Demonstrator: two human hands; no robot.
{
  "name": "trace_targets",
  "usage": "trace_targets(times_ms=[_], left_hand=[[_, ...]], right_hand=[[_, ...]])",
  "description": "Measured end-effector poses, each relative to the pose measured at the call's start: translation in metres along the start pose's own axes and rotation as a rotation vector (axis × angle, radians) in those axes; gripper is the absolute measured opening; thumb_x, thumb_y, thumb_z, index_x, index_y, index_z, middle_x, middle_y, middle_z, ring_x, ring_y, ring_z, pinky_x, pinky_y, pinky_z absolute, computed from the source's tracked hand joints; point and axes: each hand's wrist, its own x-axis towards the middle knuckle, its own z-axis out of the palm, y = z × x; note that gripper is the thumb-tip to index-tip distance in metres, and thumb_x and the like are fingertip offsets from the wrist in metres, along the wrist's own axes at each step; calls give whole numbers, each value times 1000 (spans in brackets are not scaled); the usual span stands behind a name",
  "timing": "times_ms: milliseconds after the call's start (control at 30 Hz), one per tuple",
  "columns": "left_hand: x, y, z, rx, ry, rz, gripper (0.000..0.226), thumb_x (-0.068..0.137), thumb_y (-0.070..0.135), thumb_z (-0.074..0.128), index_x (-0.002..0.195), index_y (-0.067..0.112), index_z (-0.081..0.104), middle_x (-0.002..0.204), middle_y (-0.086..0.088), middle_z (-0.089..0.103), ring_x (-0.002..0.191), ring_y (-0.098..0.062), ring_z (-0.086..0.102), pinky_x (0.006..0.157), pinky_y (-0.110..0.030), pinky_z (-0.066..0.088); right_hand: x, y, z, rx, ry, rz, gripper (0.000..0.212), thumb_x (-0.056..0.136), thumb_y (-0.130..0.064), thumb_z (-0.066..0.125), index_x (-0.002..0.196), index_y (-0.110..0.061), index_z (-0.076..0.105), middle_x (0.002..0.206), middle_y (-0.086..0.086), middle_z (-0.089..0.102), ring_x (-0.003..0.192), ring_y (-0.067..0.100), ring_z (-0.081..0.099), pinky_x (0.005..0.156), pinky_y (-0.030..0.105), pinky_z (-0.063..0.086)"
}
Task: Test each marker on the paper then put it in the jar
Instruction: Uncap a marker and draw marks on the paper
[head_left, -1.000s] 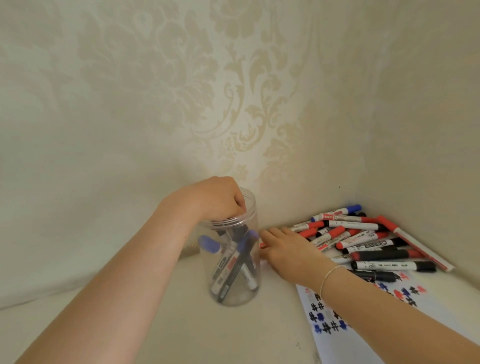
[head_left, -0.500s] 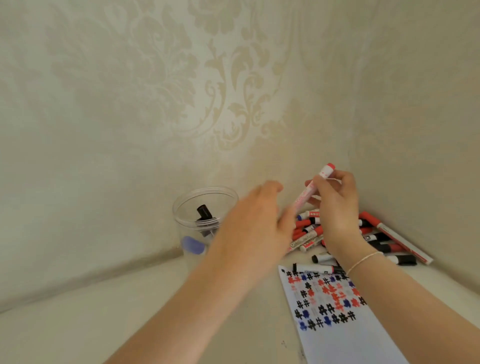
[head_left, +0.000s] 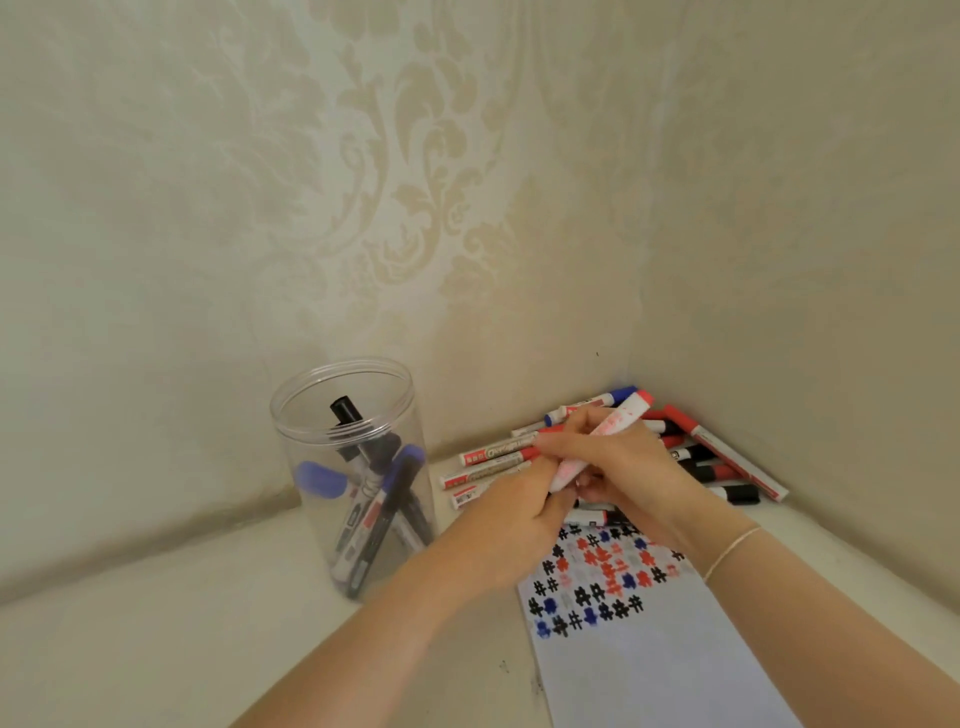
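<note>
My right hand (head_left: 631, 467) grips a red-and-white marker (head_left: 605, 431), tilted with its red end up toward the corner. My left hand (head_left: 511, 525) meets the marker's lower end at its cap; the fingers there are blurred and partly hidden. Both hands hover above the top edge of the white paper (head_left: 649, 649), which carries rows of black, red and blue marks. A clear plastic jar (head_left: 353, 467) stands open to the left, holding several black and blue markers.
A pile of red, black and blue markers (head_left: 717, 462) lies in the corner behind my hands, against two patterned walls. More red markers (head_left: 493, 462) lie between the jar and my hands.
My left hand left the jar and came across to the marker. My right hand picked a red marker from the pile, lifted it, then lowered it over the paper.
</note>
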Motion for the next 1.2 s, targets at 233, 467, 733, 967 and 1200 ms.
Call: trace_targets(times_ms=[233, 467, 733, 967, 1200], left_hand=[[3, 10, -8, -226, -17, 51, 18, 99, 22, 46, 116, 24, 53, 81, 7, 58, 62, 7, 53, 58, -5, 37], [7, 2, -9, 72, -126, -86, 48, 83, 56, 60, 118, 33, 35, 93, 15, 58, 81, -4, 58, 68, -22, 48], [6, -13, 26, 127, 116, -102, 9, 87, 20, 58, 88, 29, 58, 62, 10, 53, 49, -3, 46, 51, -21, 37], [8, -20, 35, 236, 75, -69, 3, 90, 26, 56, 89, 27, 58, 59, 12, 56, 50, -3, 49, 49, -19, 33], [9, -23, 38, 355, 55, -45, 39, 80, 64, 55, 70, 28, 45, 61, 9, 53, 55, -6, 47, 50, -22, 33]], right_hand=[[0, -7, -15, -22, -102, -33, 16, 86, -14, 65, 76, -2, 61, 70, 16, 61, 56, 16, 51, 44, 21, 41], [-11, -3, -36, 99, 36, -7, 19, 86, -21, 66, 84, -2, 64, 80, 18, 67, 60, 23, 61, 52, 28, 53], [-40, 36, -56, 53, 183, 115, 17, 81, -8, 72, 74, -6, 56, 66, 12, 66, 53, 20, 60, 51, 29, 51], [-38, 61, -44, -210, 443, 15, 30, 78, 3, 58, 57, -10, 42, 53, 11, 43, 40, 14, 35, 36, 17, 30], [-40, 68, -40, -385, 472, -32, 25, 78, -3, 63, 62, -7, 44, 59, 11, 45, 52, 16, 41, 44, 19, 36]])
